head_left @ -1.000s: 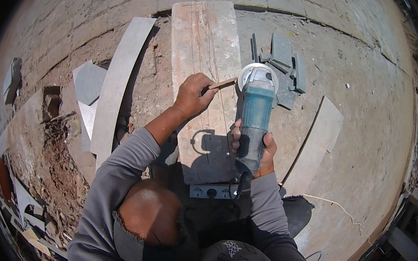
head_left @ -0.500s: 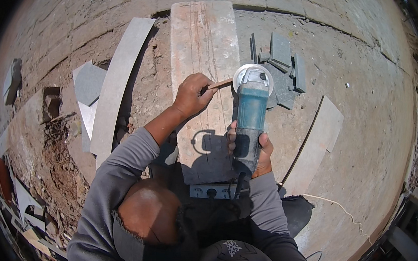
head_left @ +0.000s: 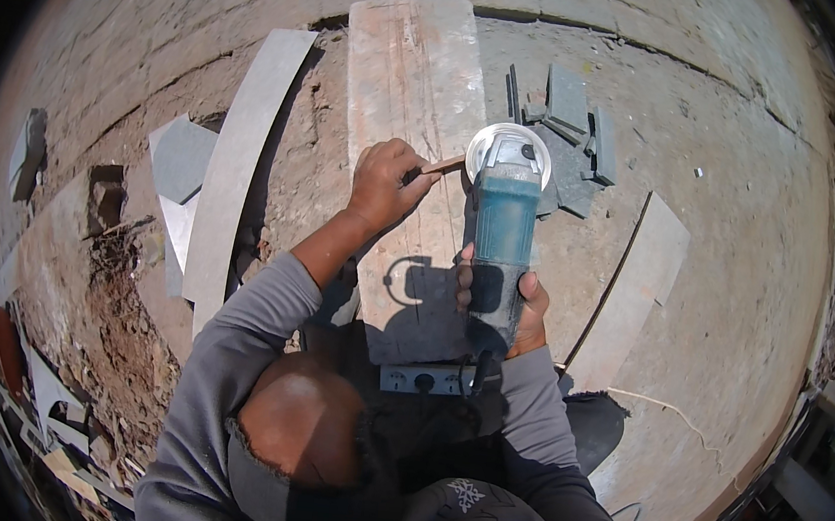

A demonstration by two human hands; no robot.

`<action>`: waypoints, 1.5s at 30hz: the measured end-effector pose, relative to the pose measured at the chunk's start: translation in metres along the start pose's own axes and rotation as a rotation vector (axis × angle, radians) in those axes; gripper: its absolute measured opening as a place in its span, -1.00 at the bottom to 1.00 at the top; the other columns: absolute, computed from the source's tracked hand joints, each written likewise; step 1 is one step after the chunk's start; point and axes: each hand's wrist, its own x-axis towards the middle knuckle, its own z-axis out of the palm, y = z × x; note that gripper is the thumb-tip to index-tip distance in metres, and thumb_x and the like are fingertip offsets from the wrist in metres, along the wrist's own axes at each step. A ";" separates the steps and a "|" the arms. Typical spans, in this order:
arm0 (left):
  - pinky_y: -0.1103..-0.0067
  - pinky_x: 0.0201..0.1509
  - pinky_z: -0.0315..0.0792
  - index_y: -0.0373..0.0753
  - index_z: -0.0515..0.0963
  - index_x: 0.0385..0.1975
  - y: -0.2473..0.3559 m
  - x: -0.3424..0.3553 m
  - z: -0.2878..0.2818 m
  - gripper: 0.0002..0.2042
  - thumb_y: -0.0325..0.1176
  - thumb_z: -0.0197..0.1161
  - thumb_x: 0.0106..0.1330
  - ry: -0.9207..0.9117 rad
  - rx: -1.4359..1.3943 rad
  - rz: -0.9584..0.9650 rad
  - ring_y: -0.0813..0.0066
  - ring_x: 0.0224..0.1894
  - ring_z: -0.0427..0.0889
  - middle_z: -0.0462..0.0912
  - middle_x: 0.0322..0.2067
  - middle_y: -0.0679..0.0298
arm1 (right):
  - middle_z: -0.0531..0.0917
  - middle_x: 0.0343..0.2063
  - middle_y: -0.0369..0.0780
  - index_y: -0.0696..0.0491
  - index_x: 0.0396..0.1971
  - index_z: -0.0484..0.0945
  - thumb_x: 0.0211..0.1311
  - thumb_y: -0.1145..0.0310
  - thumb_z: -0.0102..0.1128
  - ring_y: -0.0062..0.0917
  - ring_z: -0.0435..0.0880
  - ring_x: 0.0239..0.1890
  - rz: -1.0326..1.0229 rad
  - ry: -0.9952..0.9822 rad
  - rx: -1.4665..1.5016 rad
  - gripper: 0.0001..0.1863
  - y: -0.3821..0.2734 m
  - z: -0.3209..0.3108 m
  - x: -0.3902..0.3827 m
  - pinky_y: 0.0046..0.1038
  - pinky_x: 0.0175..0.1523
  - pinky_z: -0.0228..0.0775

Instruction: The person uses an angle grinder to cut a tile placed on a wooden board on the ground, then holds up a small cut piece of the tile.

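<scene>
A left hand (head_left: 382, 182) pinches a strip (head_left: 445, 166) over a board (head_left: 416, 70), its outer end by the disc (head_left: 476, 154) of a grinder (head_left: 507, 219), likely keeping fingers clear. The right hand (head_left: 533, 317) wraps the tool's body, presumably for control; whether strip and disc touch is unclear.

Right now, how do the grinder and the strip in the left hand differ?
The grinder is bulky with a teal housing; the strip is thin and brownish. The right hand grips the grinder; the left hand pinches the strip. Shared: both are hand-held.
</scene>
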 end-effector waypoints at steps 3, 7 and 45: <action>0.35 -0.12 0.35 -0.18 0.65 -0.47 -0.003 0.000 -0.001 -0.83 -0.26 0.48 0.09 -0.004 -0.023 -0.002 0.24 -0.29 0.55 0.55 -0.44 0.29 | 0.63 -0.22 -0.03 0.29 0.15 0.38 0.01 -0.11 0.46 -0.30 0.73 -0.21 0.049 -0.037 0.012 -0.10 0.005 0.002 0.001 -0.35 -0.12 0.64; 0.35 -0.13 0.36 -0.17 0.65 -0.49 -0.007 0.000 0.001 -0.83 -0.27 0.48 0.06 -0.013 -0.040 -0.005 0.22 -0.30 0.55 0.55 -0.45 0.28 | 0.64 -0.20 -0.03 0.30 0.15 0.37 0.06 -0.05 0.45 -0.30 0.73 -0.23 0.084 -0.054 0.019 -0.15 0.010 0.005 0.002 -0.36 -0.13 0.64; 0.35 -0.18 0.38 -0.20 0.66 -0.51 -0.008 0.002 0.001 -0.82 -0.28 0.51 0.02 -0.035 -0.027 -0.012 0.23 -0.36 0.55 0.56 -0.49 0.28 | 0.65 -0.20 -0.02 0.32 0.11 0.40 -0.01 -0.11 0.47 -0.29 0.75 -0.23 0.025 -0.018 0.020 -0.11 0.001 -0.007 0.003 -0.33 -0.16 0.66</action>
